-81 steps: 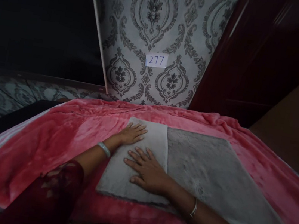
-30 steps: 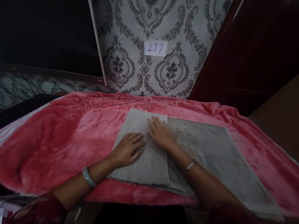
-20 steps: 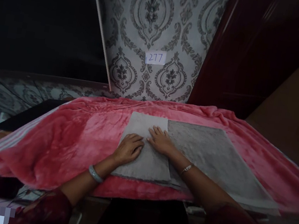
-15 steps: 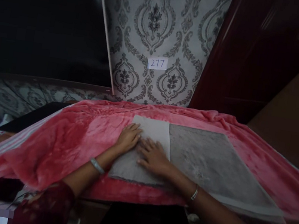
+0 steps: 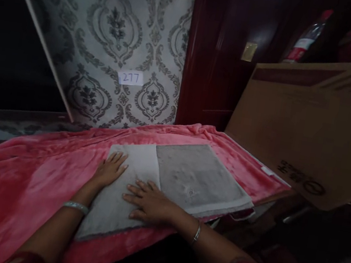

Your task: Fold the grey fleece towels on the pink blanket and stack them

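Observation:
A grey towel (image 5: 202,171) lies spread on a pink plush blanket (image 5: 55,174), its left part folded over and showing a lighter band along the far side. My left hand (image 5: 111,169) rests flat on that folded part near its left edge, fingers apart. To the right of it, my right hand (image 5: 151,202) lies palm down on the same layer, fingers spread. Neither hand grips the cloth. A small pale motif shows on the towel's right part.
Behind the blanket is a patterned wall with a paper label (image 5: 130,77). A large cardboard box (image 5: 309,126) stands at the right, with a red-capped bottle (image 5: 305,41) behind its top edge. A dark screen (image 5: 15,48) is at the left.
My view has turned to the right, bringing the box and bottle into sight. My hands have moved a little further apart on the towel, both still flat.

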Tool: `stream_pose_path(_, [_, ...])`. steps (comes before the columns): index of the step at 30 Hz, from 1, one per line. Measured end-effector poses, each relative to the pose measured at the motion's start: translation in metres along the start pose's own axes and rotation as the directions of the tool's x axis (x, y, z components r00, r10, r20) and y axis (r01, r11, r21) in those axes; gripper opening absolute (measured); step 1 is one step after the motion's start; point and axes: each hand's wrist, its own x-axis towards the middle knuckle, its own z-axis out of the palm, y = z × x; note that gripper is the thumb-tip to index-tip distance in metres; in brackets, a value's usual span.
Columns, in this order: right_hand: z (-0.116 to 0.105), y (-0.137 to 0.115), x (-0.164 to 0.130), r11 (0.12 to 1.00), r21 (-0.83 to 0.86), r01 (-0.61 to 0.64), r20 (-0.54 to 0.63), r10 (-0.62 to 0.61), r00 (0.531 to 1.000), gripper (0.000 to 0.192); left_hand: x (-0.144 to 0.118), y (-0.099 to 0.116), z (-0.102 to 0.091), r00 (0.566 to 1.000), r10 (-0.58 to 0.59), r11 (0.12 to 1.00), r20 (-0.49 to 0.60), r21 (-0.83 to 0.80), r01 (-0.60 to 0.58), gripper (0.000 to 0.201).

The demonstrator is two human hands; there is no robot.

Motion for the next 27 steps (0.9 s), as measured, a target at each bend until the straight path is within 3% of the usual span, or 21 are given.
stream_pose_path(5, [-0.013, 0.035, -0.047, 0.997, 0.071, -0.031, -0.047, 0.035, 0.998, 0.053, 0.001, 0.0, -0.004, 0.997, 0.035, 0.998, -0.074, 0.059, -0.03, 0.056])
stream_pose_path(7, [-0.028, 0.06, -0.074, 0.993, 0.103, -0.06, -0.13, 0.074, 0.989, 0.048, 0.002, 0.006, -0.008, 0.995, 0.068, 0.995, -0.074, 0.072, -0.062, 0.053])
stream_pose_path(9, [-0.049, 0.089, -0.104, 0.974, 0.113, -0.198, -0.271, 0.222, 0.937, 0.048, 0.005, 0.021, -0.013, 0.992, 0.108, 0.992, -0.061, 0.071, -0.104, 0.051])
stream_pose_path(10, [-0.06, 0.103, -0.119, 0.935, 0.115, -0.335, -0.353, 0.354, 0.866, 0.047, 0.006, 0.033, -0.016, 0.99, 0.133, 0.989, -0.047, 0.068, -0.13, 0.051])
stream_pose_path(11, [-0.071, 0.117, -0.134, 0.86, 0.119, -0.496, -0.425, 0.495, 0.758, 0.048, 0.008, 0.047, -0.018, 0.987, 0.162, 0.985, -0.023, 0.064, -0.16, 0.051])
stream_pose_path(13, [-0.088, 0.142, -0.162, 0.63, 0.151, -0.762, -0.504, 0.712, 0.489, 0.051, 0.01, 0.079, -0.021, 0.972, 0.231, 0.971, 0.044, 0.055, -0.233, 0.053])
stream_pose_path(14, [-0.094, 0.153, -0.173, 0.532, 0.165, -0.831, -0.513, 0.766, 0.388, 0.054, 0.011, 0.095, -0.021, 0.963, 0.259, 0.964, 0.072, 0.049, -0.263, 0.054])
stream_pose_path(15, [-0.097, 0.161, -0.183, 0.458, 0.176, -0.871, -0.508, 0.8, 0.319, 0.056, 0.01, 0.11, -0.019, 0.956, 0.279, 0.958, 0.091, 0.043, -0.284, 0.055])
stream_pose_path(16, [-0.098, 0.168, -0.192, 0.415, 0.182, -0.891, -0.495, 0.822, 0.282, 0.058, 0.009, 0.122, -0.016, 0.953, 0.287, 0.956, 0.1, 0.037, -0.292, 0.055])
stream_pose_path(20, [-0.092, 0.182, -0.209, 0.35, 0.191, -0.917, -0.425, 0.871, 0.244, 0.051, 0.0, 0.146, 0.006, 0.963, 0.268, 0.963, -0.021, 0.045, -0.266, 0.055])
stream_pose_path(23, [-0.091, 0.189, -0.213, 0.369, 0.208, -0.906, -0.391, 0.88, 0.269, 0.044, -0.007, 0.146, 0.018, 0.956, 0.277, 0.961, -0.096, 0.047, -0.273, 0.054])
stream_pose_path(27, [-0.098, 0.193, -0.213, 0.44, 0.264, -0.858, -0.405, 0.858, 0.315, 0.035, -0.009, 0.142, 0.019, 0.951, 0.295, 0.955, -0.093, 0.029, -0.294, 0.053])
